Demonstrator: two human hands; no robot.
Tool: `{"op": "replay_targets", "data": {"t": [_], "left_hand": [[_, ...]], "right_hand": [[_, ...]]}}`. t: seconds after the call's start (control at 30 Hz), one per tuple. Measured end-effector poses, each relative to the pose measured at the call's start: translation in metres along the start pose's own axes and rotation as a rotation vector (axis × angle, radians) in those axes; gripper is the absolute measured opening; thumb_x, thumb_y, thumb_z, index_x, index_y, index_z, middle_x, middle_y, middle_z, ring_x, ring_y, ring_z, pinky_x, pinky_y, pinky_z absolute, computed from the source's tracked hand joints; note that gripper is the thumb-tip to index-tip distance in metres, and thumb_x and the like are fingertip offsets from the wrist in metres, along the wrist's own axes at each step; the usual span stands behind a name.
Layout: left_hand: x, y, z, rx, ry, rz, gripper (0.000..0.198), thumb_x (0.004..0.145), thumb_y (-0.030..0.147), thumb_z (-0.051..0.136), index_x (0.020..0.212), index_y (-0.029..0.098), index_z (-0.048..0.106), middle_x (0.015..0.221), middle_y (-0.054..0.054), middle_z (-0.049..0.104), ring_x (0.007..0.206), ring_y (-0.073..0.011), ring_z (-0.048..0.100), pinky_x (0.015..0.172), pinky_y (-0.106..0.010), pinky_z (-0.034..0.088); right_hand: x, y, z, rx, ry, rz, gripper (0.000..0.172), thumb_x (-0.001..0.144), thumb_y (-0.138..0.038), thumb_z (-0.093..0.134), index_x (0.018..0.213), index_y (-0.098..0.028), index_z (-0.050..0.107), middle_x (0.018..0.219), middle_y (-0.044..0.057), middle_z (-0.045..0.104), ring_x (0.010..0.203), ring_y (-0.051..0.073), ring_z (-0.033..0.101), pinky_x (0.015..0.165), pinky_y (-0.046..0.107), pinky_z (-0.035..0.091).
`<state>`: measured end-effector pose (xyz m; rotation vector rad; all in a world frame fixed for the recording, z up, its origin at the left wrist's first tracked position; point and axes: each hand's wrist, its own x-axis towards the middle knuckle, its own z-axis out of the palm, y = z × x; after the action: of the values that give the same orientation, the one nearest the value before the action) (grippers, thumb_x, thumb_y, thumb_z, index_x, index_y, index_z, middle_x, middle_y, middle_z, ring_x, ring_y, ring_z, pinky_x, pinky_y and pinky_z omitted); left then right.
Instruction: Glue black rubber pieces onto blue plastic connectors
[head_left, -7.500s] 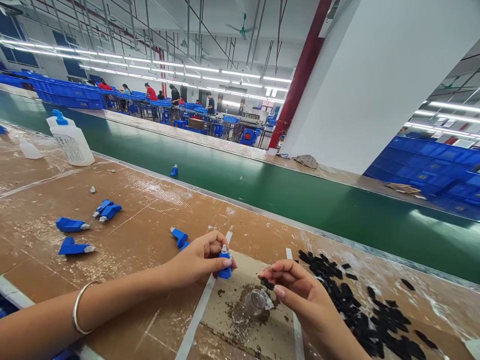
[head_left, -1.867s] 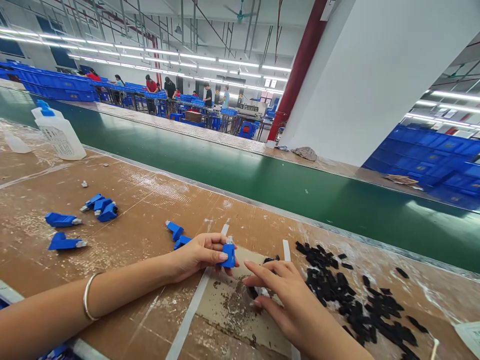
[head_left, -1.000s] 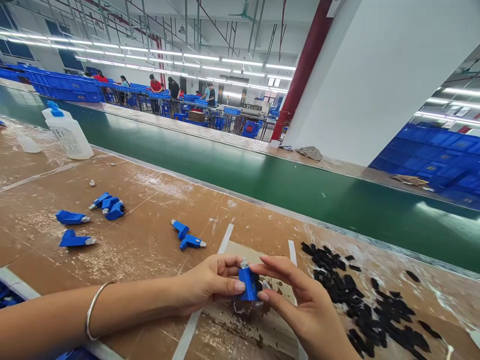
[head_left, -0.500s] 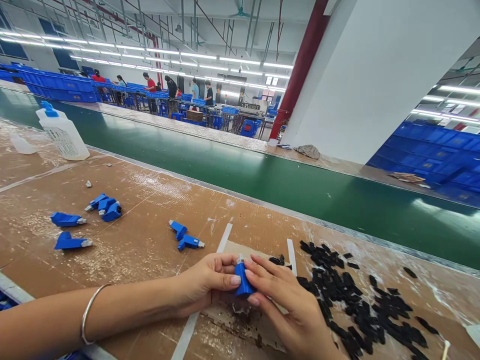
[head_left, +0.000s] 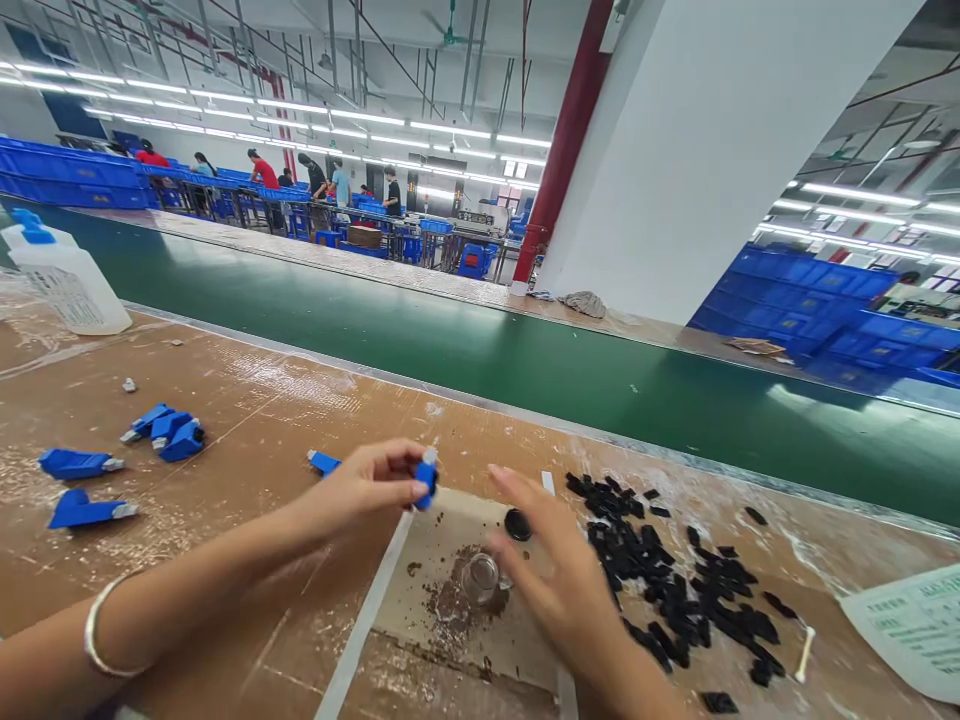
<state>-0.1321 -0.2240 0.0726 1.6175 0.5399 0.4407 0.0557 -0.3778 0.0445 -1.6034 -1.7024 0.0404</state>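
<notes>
Left hand [head_left: 379,482]: we pinch a pale-tipped blue piece [head_left: 424,481]
Right hand [head_left: 556,548]: fingers spread
Clear round jar [head_left: 480,577]: contents unclear to us
Black strips [head_left: 643,549]: matte, toward far edge of table [head_left: 259,455]

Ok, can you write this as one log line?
left hand: holding blue part | right hand: open, near jar | black pieces: scattered on right
</notes>
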Motion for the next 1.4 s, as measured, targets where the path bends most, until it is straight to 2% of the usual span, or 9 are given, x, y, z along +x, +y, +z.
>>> {"op": "replay_targets", "data": {"t": [0.1,0.17,0.3,0.5,0.63,0.73,0.97,1.2,1.4], "left_hand": [[0.0,0.021,-0.046,0.775,0.359,0.07,0.029,0.075,0.034,0.058,0.099,0.018,0.056,0.09,-0.008,0.063,0.086,-0.0243,0.058,0.081,-0.038,0.043],[-0.007,0.03,-0.076,1.244,0.514,-0.072,0.023,0.08,0.033,0.048,0.093,0.016,0.056,0.088,-0.01,0.062,0.085,-0.0281,0.058,0.078,-0.041,0.042],[-0.022,0.031,-0.111,1.587,0.438,-0.472,0.029,0.086,0.026,0.031,0.085,0.012,0.057,0.087,-0.013,0.062,0.083,-0.0294,0.059,0.068,-0.038,0.044],[-0.006,0.018,-0.108,1.551,0.488,-0.251,0.031,0.084,0.027,0.035,0.091,0.01,0.06,0.095,-0.017,0.062,0.09,-0.0299,0.058,0.077,-0.038,0.042],[0.001,0.019,-0.087,1.248,0.116,-0.004,0.026,0.08,0.03,0.045,0.094,0.016,0.062,0.099,-0.009,0.061,0.096,-0.0228,0.054,0.084,-0.031,0.039],[-0.002,0.018,-0.073,1.103,-0.15,0.014,0.023,0.076,0.037,0.058,0.091,0.02,0.065,0.098,-0.005,0.059,0.097,-0.0212,0.051,0.083,-0.029,0.037],[0.001,-0.001,-0.063,1.154,-0.223,0.142,0.006,0.074,0.019,0.059,0.077,0.02,0.065,0.088,-0.003,0.058,0.091,-0.0212,0.048,0.08,-0.031,0.034],[0.006,-0.013,-0.04,1.03,-0.199,0.226,0.016,0.085,0.02,0.049,0.093,0.022,0.062,0.088,-0.004,0.06,0.081,-0.0188,0.054,0.071,-0.028,0.036],[0.007,-0.016,-0.032,0.716,-0.175,0.21,0.018,0.08,0.032,0.061,0.094,0.022,0.065,0.085,-0.002,0.056,0.078,-0.0162,0.053,0.069,-0.026,0.038]], "right_hand": [[0.008,0.028,-0.026,-0.141,0.024,0.26,0.028,0.089,-0.03,0.044,0.109,-0.018,0.06,0.111,0.01,0.064,0.106,0.025,0.056,0.091,0.042,0.043],[0.01,0.042,-0.036,-0.18,-0.067,0.308,0.022,0.085,-0.022,0.046,0.093,-0.018,0.065,0.093,0.008,0.069,0.087,0.024,0.063,0.079,0.039,0.048],[0.007,0.049,-0.032,-0.206,-0.243,0.289,0.02,0.075,-0.013,0.051,0.081,-0.021,0.068,0.081,0.003,0.068,0.071,0.019,0.063,0.065,0.029,0.048],[0.003,0.041,-0.012,-0.313,-0.26,0.322,0.02,0.076,-0.013,0.05,0.078,-0.018,0.068,0.083,0.007,0.066,0.073,0.022,0.063,0.065,0.031,0.046],[0.002,0.039,-0.008,-0.326,-0.248,0.318,0.023,0.077,-0.014,0.047,0.079,-0.017,0.07,0.084,0.009,0.068,0.078,0.025,0.065,0.066,0.033,0.047],[0.001,0.039,-0.004,-0.304,-0.222,0.319,0.025,0.077,-0.016,0.046,0.078,-0.018,0.071,0.085,0.01,0.068,0.08,0.026,0.064,0.068,0.034,0.048],[0.003,0.038,-0.006,-0.107,-0.126,0.373,0.025,0.077,-0.02,0.048,0.092,-0.016,0.067,0.096,0.013,0.068,0.092,0.029,0.063,0.081,0.044,0.049],[0.006,0.017,-0.027,0.988,-0.057,0.497,0.034,0.073,-0.031,0.073,0.103,-0.023,0.06,0.102,0.007,0.067,0.095,0.021,0.065,0.088,0.034,0.051],[0.001,0.007,-0.026,1.161,-0.077,0.493,0.032,0.068,-0.03,0.077,0.098,-0.026,0.065,0.096,0.005,0.069,0.088,0.019,0.065,0.082,0.031,0.052]]}}
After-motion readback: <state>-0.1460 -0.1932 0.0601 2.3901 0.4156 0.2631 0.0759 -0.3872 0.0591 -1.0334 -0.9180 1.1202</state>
